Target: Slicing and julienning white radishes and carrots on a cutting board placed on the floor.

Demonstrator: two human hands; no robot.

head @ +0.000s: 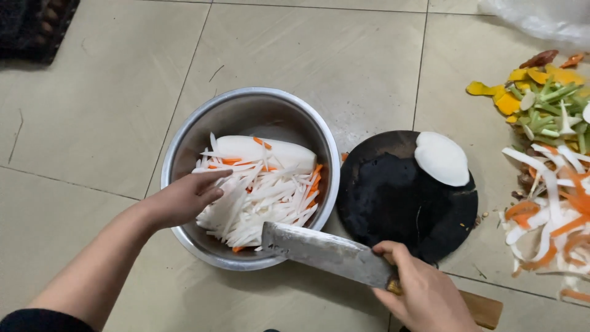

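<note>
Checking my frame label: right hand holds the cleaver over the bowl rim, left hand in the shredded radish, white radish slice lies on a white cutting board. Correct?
One error: the round cutting board is black, not white, as the head view shows. The rest holds: right hand holds the cleaver over the steel bowl rim, left hand is in the shredded radish, and the white radish slice lies on the board.

left hand (184,198): bare, no ring | left forearm: bare, dark sleeve pushed up near elbow | right hand (424,295): bare, no ring

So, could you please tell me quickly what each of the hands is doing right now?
Left hand: open, empty, fingers on the white and orange vegetable strips in the round steel bowl.
Right hand: closed on the wooden-handled steel cleaver.
</note>
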